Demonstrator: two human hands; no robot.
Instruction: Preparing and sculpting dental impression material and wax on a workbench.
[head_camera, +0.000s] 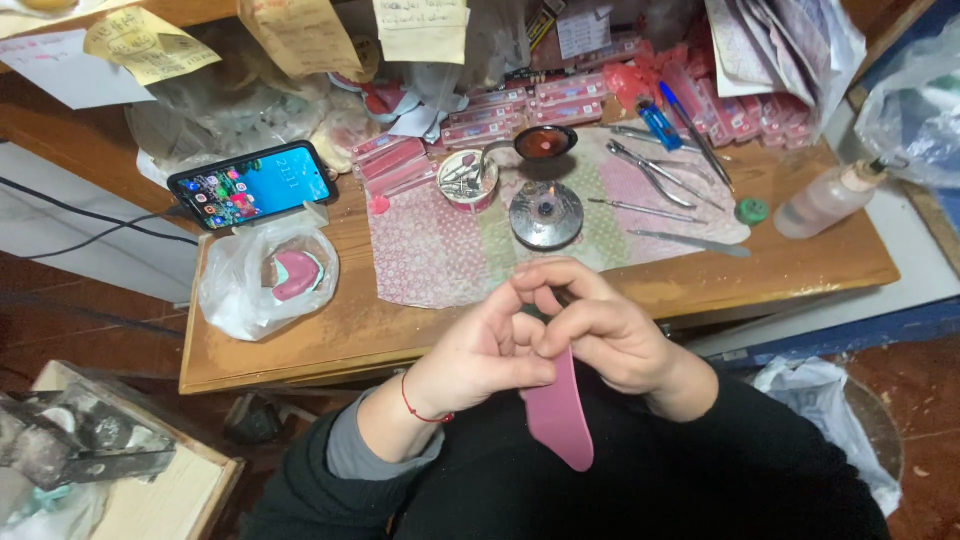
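Looking down through the head camera, I saw both hands meeting just below the table (790, 275) edge, over a dark lap. The left hand (478, 352) was curled, its thumb and fingers pinching the top of a pink strip (560, 415) that hung down from the grip. The right hand (610, 325) was closed too, fingertips pressed against the left hand at the strip's upper end; what it pinched I could not tell. On the table beyond lay a patterned cloth (440, 255) with a round metal burner (546, 214) on it, metal tools (655, 180) to its right, and a phone (252, 184) propped to the left beside a plastic bag (262, 280).
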